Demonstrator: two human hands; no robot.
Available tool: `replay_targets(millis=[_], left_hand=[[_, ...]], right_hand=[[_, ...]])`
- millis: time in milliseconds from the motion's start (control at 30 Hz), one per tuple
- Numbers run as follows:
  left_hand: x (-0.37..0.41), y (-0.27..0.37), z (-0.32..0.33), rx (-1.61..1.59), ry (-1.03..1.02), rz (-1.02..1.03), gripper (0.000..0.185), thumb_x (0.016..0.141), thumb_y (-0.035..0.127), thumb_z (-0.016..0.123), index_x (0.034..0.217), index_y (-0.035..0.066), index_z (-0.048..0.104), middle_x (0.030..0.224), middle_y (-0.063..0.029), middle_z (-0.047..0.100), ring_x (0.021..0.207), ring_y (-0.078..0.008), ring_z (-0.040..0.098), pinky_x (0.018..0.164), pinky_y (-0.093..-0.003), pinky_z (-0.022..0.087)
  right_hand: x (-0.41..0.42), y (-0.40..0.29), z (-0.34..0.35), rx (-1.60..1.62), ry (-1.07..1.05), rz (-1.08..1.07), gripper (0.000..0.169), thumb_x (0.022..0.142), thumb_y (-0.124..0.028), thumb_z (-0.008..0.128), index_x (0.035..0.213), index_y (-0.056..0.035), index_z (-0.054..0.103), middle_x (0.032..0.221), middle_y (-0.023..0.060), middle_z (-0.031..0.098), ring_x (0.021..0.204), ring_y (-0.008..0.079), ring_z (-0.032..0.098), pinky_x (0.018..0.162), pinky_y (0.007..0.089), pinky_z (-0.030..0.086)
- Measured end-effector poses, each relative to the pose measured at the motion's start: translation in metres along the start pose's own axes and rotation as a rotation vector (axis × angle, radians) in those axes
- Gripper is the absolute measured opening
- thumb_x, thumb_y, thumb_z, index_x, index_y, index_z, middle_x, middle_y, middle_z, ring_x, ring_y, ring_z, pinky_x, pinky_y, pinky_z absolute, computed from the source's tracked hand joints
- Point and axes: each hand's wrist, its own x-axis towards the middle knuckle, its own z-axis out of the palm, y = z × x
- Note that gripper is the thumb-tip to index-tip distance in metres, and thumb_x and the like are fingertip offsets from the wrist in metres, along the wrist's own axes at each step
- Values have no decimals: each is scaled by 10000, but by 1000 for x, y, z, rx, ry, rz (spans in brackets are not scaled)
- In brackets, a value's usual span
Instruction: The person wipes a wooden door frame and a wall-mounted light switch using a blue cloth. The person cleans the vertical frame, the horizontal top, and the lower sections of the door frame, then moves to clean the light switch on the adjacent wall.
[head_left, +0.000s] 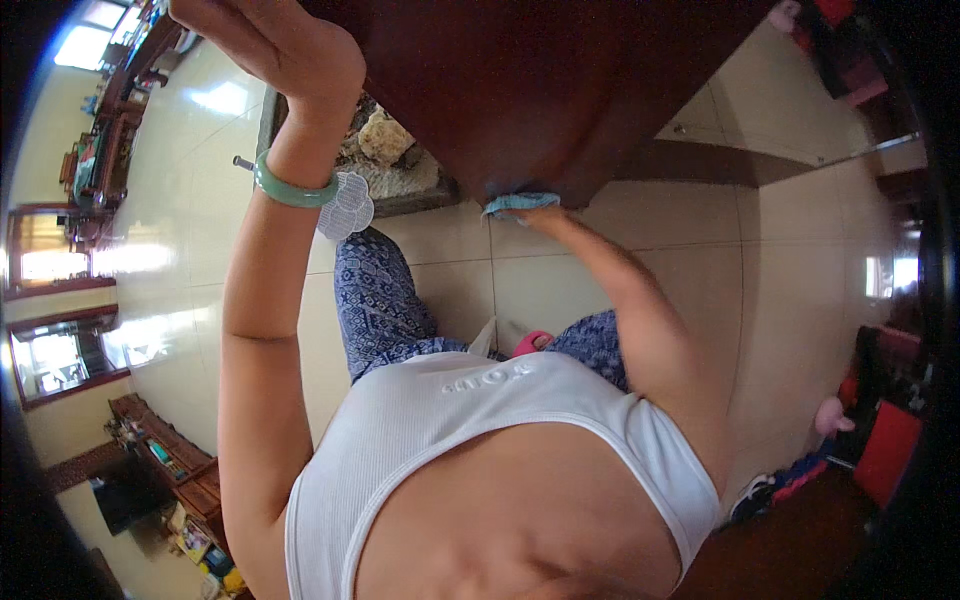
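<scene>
My right hand (544, 217) holds a light-blue cloth (521, 201) against the lower corner of a large dark red-brown wooden panel (540, 90). The panel looks like part of furniture. My left hand (289, 49) is raised at the top left, beside the panel's left edge. Its fingers run out at the top of the picture, so their grip is hidden. A green bangle (296, 193) circles the left wrist. Partly behind that wrist is a white mesh paddle (346, 206), perhaps a fly swatter.
A pale rough rock (385, 138) sits in a grey stone-like tray (420, 199) left of the panel. Beige floor tiles (675, 277) lie below. Wooden furniture with small items (161, 450) lines the left side. A red object (887, 454) stands at the right.
</scene>
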Motion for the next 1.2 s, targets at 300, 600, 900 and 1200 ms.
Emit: replay_targets(millis=[300, 600, 900, 1200], left_hand=[[-19, -2, -2, 89, 10, -28, 321, 1046, 113, 334, 1301, -34, 460, 1275, -227, 436, 1118, -333, 483, 1022, -451, 399], [-27, 12, 15, 88, 30, -158, 335, 1046, 118, 324, 1289, -61, 469, 1344, -260, 423, 1182, -396, 454, 1067, -489, 364], [-16, 27, 17, -137, 12, -316, 530, 1060, 344, 364, 1455, -6, 325, 1417, -230, 364, 1249, -326, 424, 1077, -455, 356], [-5, 22, 8, -38, -15, -253, 534, 1067, 354, 271, 1411, -38, 388, 1412, -246, 386, 1256, -357, 444, 1066, -493, 425]], right_hand=[[-69, 71, 21, -261, -121, 317, 570, 1049, -174, 294, 1562, -375, 150, 1620, 41, 209, 1415, 327, 352, 1155, 462, 348], [-120, -56, -79, -265, 154, 228, 600, 1012, -130, 377, 1554, -333, 219, 1571, 58, 346, 1358, 290, 454, 1134, 412, 404], [-52, -242, -224, -678, 1352, -128, 599, 857, -344, 687, 1424, -337, 495, 1619, -21, 225, 1474, 299, 239, 1136, 692, 176], [-110, -329, -330, -489, 1918, 129, 769, 698, -576, 708, 1405, -320, 545, 1613, 88, 226, 1479, 346, 207, 1155, 642, 113]])
